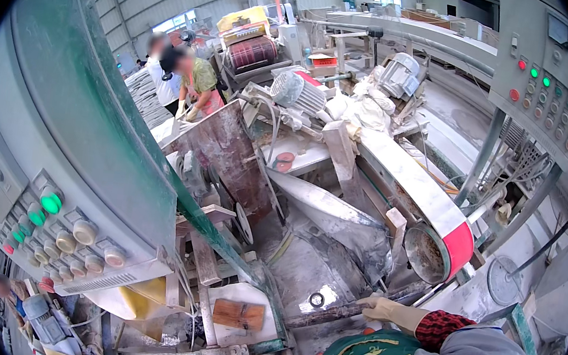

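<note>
My right hand [389, 312], in a pale work glove with a red and black checked cuff, reaches in at the lower right. Its fingers look stretched out and lie at the end of a long grime-covered bar [324, 315]. Just beyond the hand stands a belt machine with a white and red belt [456, 245] running round a drum [425, 253]. A small dark ring [316, 300] rests on the wet grey sheet metal [308, 269] to the left of the hand. My left hand is out of view.
Close on the left stands a large control cabinet [92, 125] with lit green buttons. Another control panel [545, 75] hangs at the upper right. Electric motors [298, 92] sit beyond the belt. Two people [199, 85] stand behind a brown board [224, 149]; another person [1, 285] is at lower left.
</note>
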Demonstrator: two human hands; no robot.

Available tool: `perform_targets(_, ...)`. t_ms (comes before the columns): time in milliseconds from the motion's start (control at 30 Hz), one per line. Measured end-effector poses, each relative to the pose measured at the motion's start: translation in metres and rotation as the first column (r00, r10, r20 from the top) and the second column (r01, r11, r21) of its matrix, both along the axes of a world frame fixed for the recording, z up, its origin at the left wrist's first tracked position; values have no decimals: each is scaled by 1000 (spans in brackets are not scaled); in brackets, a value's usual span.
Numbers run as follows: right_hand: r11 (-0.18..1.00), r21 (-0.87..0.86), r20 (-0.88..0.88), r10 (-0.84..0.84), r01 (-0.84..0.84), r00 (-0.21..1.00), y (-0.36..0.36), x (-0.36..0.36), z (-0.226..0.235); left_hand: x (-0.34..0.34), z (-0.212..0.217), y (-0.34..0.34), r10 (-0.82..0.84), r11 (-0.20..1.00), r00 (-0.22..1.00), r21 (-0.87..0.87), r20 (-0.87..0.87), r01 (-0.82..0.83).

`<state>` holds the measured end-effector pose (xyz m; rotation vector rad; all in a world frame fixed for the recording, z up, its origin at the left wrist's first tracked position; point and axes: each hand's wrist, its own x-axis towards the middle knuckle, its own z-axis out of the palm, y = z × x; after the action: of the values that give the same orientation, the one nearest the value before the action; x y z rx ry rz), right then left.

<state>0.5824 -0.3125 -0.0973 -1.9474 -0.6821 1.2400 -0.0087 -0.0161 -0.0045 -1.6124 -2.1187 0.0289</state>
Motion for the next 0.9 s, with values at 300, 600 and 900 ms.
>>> perform_targets(300,997,-54,14,52,-51,999,5,-13,30,40,36,-17,7,960,982,274,190,-59)
perform_targets(600,996,-21,-15,87,-88,996,-3,-5,-21,49,41,-49,-184,978,976,-80,114,193)
perform_targets(900,996,28,-25,81,-80,996,-2,-2,-50,108,20,-73,-285,956,906,27,313,291)
